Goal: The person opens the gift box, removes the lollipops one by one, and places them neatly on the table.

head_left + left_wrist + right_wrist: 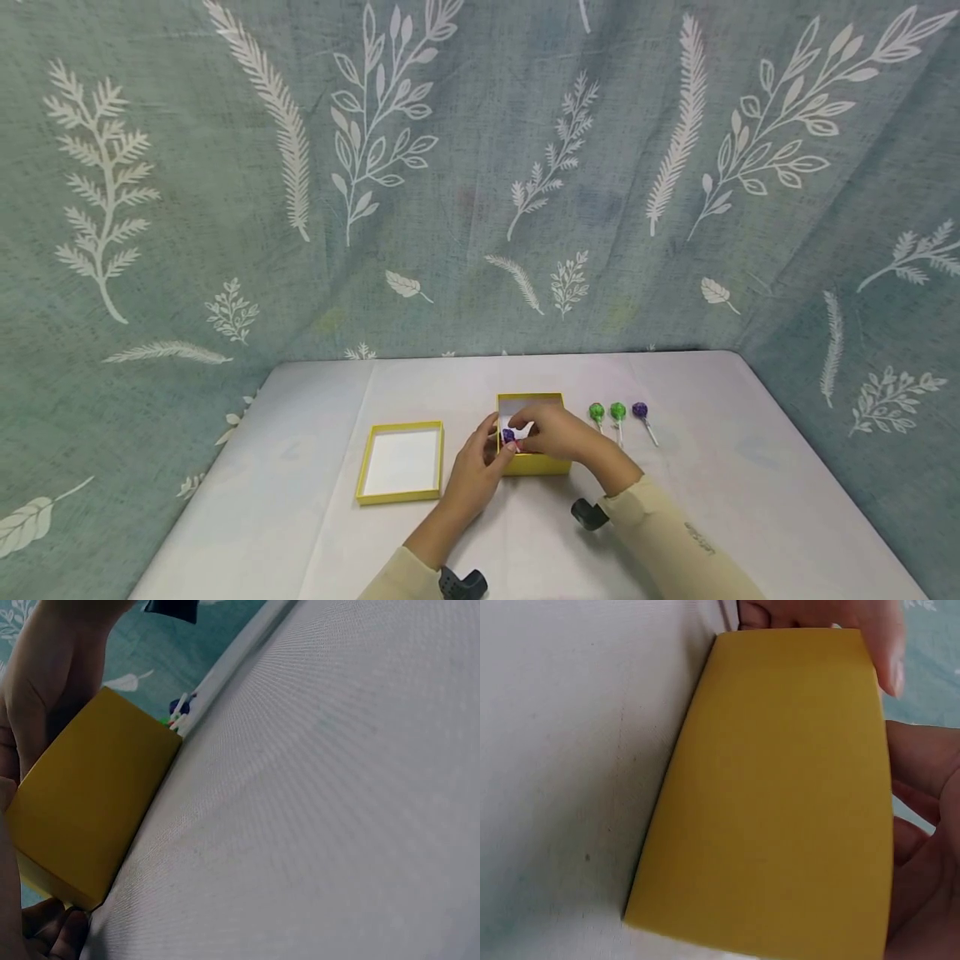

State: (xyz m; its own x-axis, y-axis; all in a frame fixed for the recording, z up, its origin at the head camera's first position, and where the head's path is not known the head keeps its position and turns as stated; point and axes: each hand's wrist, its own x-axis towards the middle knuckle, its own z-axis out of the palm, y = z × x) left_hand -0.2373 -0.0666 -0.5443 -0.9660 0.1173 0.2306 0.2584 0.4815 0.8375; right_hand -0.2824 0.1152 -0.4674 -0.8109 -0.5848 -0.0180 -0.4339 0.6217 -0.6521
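The left hand (471, 471) gripped the side of the yellow box (536, 466); the right hand (553, 432) was inside, fingers bent, any hold indiscernible. Between them, inside, a purple lollipop (508, 436) showed. Crowded fingers risked snagging it; uneven pressure, tipping the box.

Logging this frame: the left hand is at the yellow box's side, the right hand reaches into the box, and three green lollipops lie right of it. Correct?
Not quite: they aren't all green. The head view shows two green lollipops and one purple lollipop right of the yellow box. The rest stands: left hand at the box's side, right hand reaching into it.
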